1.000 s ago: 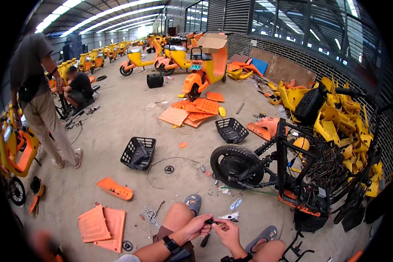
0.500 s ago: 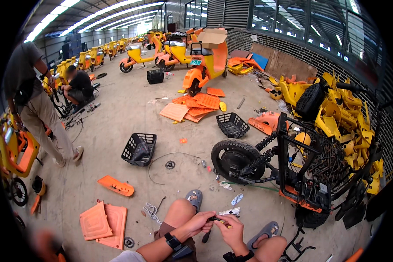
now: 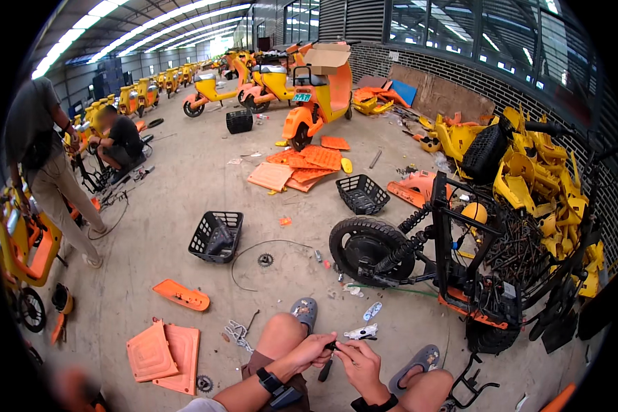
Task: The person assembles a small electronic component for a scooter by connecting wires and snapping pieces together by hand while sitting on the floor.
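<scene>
Above the floor between my knees, my left hand point(image 3: 313, 352) pinches a small black part point(image 3: 332, 345). My right hand point(image 3: 359, 360) meets it from the other side, its fingertips closed on the same part. The fingers cover most of it, so its kind cannot be made out. Just beneath my hands shows a black tool handle point(image 3: 325, 371), its other end hidden. A white and dark fitting point(image 3: 361, 332) lies on the floor just past my right fingers, and a pale blue patterned flat piece point(image 3: 372, 311) is a little farther off.
To the right stands a stripped scooter frame point(image 3: 453, 275), backed by heaped yellow panels point(image 3: 529, 172). Orange panels point(image 3: 178, 357) lie at my left, near a white cord point(image 3: 239, 333). Ahead are black baskets point(image 3: 216, 237) and a parked scooter point(image 3: 316, 103). Two people are at the far left.
My right fingers have shifted slightly over the small part, and its yellowish section no longer shows. The standing person at the left has moved a leg. My view has shifted slightly.
</scene>
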{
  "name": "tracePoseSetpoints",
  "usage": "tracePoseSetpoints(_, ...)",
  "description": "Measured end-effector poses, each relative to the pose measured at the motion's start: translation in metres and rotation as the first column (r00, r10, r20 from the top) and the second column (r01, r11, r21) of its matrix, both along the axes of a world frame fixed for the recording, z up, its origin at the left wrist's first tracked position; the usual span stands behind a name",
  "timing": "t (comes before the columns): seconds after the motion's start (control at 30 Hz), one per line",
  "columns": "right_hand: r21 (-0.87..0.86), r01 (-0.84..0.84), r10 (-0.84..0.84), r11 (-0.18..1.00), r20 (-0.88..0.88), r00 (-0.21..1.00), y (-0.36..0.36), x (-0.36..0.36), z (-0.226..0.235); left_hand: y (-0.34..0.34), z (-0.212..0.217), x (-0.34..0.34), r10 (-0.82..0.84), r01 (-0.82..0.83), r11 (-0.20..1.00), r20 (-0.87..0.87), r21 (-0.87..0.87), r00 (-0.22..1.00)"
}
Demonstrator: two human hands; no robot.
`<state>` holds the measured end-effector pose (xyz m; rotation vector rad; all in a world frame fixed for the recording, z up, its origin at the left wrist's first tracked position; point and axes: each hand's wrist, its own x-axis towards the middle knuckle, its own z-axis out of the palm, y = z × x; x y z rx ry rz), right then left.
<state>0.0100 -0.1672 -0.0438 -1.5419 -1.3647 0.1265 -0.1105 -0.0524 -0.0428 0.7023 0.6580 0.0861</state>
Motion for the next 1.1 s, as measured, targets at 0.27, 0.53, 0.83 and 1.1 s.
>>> tracePoseSetpoints(0.27, 0.097, -0.034, 0.016, 0.995, 0.184, 0.983, -0.002, 0.003, -0.010, 0.002, -0.003, 0.000, -0.085, 0.086, 0.996, -0.026, 0.019, 0.996)
tracePoseSetpoints(0.53, 0.122, -0.068, 0.039, 0.990, 0.224, 0.974, -0.003, 0.000, -0.010, 0.001, -0.006, -0.006, -0.095, 0.095, 0.993, 0.008, -0.072, 0.995)
tracePoseSetpoints(0.83, 0.184, -0.121, 0.074, 0.975, 0.247, 0.966, -0.003, 0.003, -0.017, 0.004, -0.009, -0.011, -0.150, 0.150, 0.985, 0.004, -0.080, 0.989)
tracePoseSetpoints(1.1, 0.149, -0.021, 0.014, 0.989, 0.046, 0.999, -0.001, -0.002, -0.021, -0.002, -0.007, -0.006, -0.097, 0.096, 0.995, -0.020, -0.010, 0.995)
